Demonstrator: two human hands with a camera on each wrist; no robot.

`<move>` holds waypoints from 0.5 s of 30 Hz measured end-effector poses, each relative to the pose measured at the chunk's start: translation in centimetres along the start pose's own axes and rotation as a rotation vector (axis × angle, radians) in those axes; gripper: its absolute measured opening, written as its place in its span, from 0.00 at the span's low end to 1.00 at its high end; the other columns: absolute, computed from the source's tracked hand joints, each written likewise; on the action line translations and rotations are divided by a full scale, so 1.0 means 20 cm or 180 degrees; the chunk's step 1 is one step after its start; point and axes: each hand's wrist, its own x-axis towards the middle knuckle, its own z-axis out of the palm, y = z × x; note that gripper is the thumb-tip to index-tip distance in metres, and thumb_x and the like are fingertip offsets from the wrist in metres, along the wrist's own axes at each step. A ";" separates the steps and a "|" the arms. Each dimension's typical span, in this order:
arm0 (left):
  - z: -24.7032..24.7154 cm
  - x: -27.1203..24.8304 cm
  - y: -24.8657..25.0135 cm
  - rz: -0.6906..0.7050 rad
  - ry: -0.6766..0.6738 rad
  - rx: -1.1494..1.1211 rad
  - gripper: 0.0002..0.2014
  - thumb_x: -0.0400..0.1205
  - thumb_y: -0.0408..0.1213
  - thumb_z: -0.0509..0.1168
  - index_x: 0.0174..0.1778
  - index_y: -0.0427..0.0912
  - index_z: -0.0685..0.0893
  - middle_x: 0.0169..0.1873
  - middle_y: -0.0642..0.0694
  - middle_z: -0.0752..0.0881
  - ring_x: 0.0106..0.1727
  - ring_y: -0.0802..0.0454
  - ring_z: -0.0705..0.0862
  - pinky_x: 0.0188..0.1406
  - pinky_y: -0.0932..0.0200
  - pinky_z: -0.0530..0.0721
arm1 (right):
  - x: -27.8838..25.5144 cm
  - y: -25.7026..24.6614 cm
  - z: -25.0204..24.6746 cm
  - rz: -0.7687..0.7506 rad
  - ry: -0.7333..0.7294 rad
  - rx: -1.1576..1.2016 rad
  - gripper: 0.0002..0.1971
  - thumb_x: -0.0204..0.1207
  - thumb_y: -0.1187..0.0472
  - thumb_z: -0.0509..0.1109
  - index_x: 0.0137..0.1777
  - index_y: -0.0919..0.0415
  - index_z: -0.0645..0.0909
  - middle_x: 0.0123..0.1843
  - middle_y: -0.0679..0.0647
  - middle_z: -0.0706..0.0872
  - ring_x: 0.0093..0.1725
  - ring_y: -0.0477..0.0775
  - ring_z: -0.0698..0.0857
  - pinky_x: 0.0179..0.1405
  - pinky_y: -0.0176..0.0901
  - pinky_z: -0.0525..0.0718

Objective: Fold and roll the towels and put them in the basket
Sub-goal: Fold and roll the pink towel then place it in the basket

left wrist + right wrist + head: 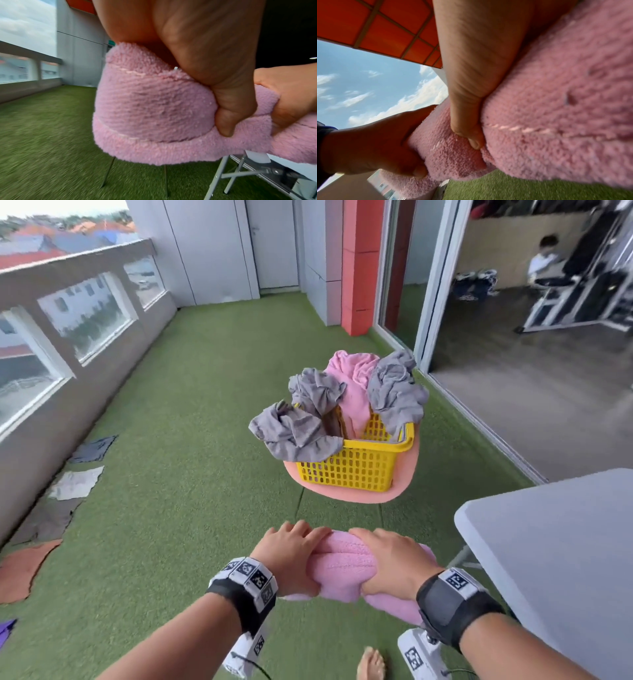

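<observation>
Both hands hold a rolled pink towel (pixel 344 568) in the air above the green turf. My left hand (pixel 291 553) grips its left end, and my right hand (pixel 390 563) grips it just to the right. In the left wrist view my thumb digs into the pink roll (pixel 154 108); in the right wrist view the same towel (pixel 556 115) fills the frame under my right thumb. Ahead stands a yellow basket (pixel 356 467) on a pink mat (pixel 407 474), with crumpled grey towels (pixel 294 429) and a pink towel (pixel 352 385) hanging out of it.
A grey folding table (pixel 555 542) stands at the right, its metal legs (pixel 228 174) close to the towel. Cloths (pixel 75 482) lie along the left parapet wall (pixel 51 419). An open sliding door (pixel 442 296) is at the right, with a person (pixel 544 258) inside.
</observation>
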 end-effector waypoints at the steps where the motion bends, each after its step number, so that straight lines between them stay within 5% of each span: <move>1: -0.02 0.15 -0.03 0.0074 -0.0007 0.0037 0.53 0.60 0.68 0.67 0.81 0.63 0.53 0.66 0.51 0.74 0.65 0.44 0.75 0.64 0.42 0.78 | 0.09 0.07 -0.04 0.0061 0.0036 0.0019 0.51 0.54 0.33 0.71 0.79 0.33 0.54 0.63 0.49 0.80 0.64 0.59 0.81 0.60 0.56 0.81; 15: -0.51 1.83 -0.49 0.0273 0.0194 0.0019 0.53 0.56 0.68 0.63 0.81 0.62 0.57 0.64 0.49 0.76 0.64 0.42 0.78 0.60 0.43 0.83 | 1.47 0.80 -0.82 0.0342 0.0150 0.0056 0.52 0.51 0.36 0.73 0.79 0.33 0.58 0.70 0.48 0.79 0.68 0.58 0.81 0.62 0.50 0.82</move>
